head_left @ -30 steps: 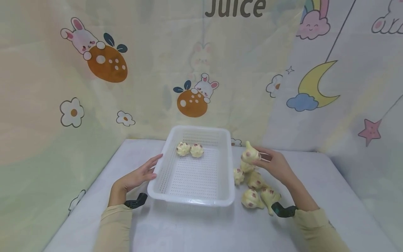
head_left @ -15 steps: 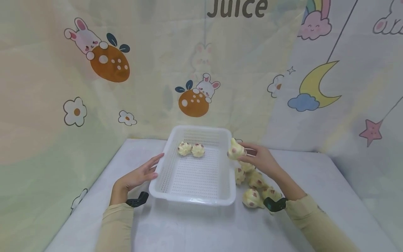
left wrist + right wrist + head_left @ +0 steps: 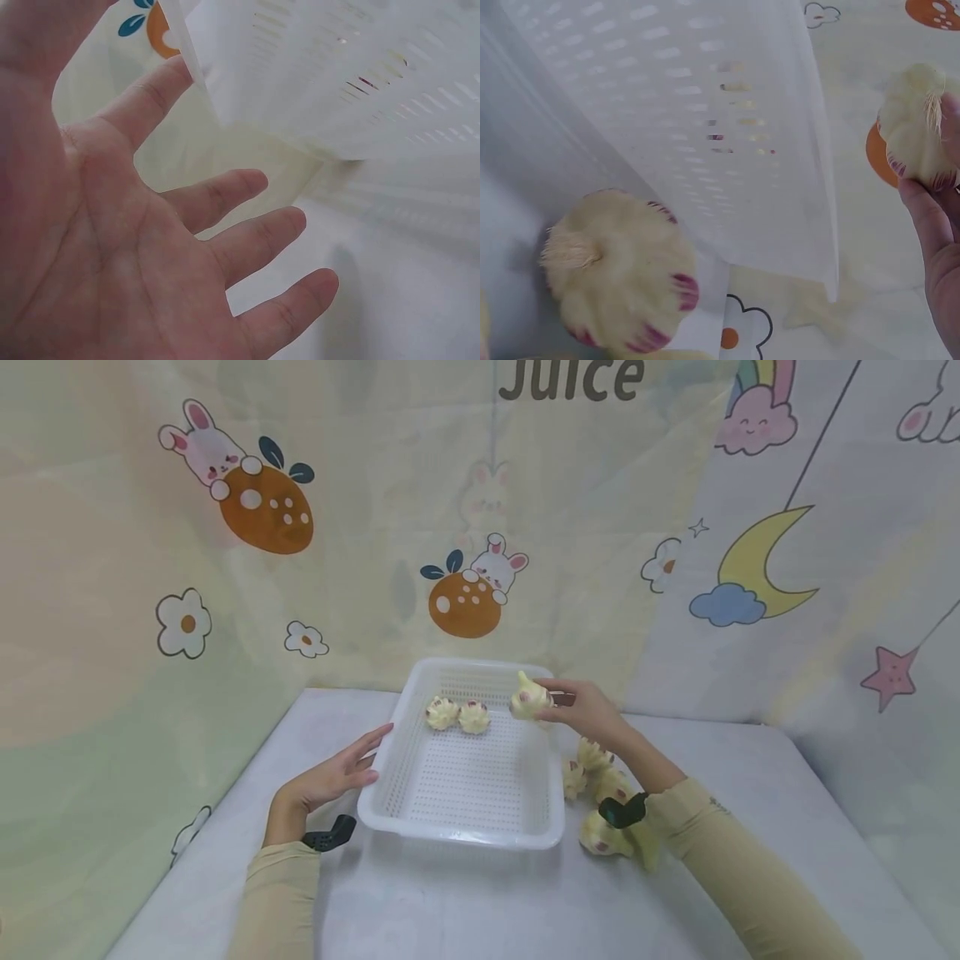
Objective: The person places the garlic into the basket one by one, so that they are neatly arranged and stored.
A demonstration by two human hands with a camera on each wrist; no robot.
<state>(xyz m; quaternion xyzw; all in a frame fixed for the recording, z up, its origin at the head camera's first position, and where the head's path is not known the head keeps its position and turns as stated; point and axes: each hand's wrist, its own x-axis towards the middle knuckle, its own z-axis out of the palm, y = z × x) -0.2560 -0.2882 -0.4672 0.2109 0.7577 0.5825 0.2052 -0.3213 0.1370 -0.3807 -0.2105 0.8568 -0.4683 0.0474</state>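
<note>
My right hand (image 3: 588, 712) pinches a garlic bulb (image 3: 529, 700) by its side, stem up, over the right part of a white perforated plastic basket (image 3: 461, 838). In the right wrist view the held bulb (image 3: 913, 124) shows its root tuft and purple-streaked base, beyond the basket's rim. My left hand (image 3: 324, 781) touches the basket's left rim with fingers spread and nearly straight; its palm (image 3: 112, 247) faces the left wrist camera. Inside the basket, two garlic bulbs lie side by side near the back left: one bulb (image 3: 442, 713) and another bulb (image 3: 473, 717).
Several more garlic bulbs (image 3: 600, 835) lie on the white table (image 3: 450, 910) right of the basket, partly under my right forearm. One loose bulb (image 3: 622, 274) shows close up in the right wrist view. A printed curtain (image 3: 360, 527) hangs behind the table.
My right hand has carried the garlic bulb leftward from above the pile, across the basket's right rim, to over its inside. The left hand stays at the rim.
</note>
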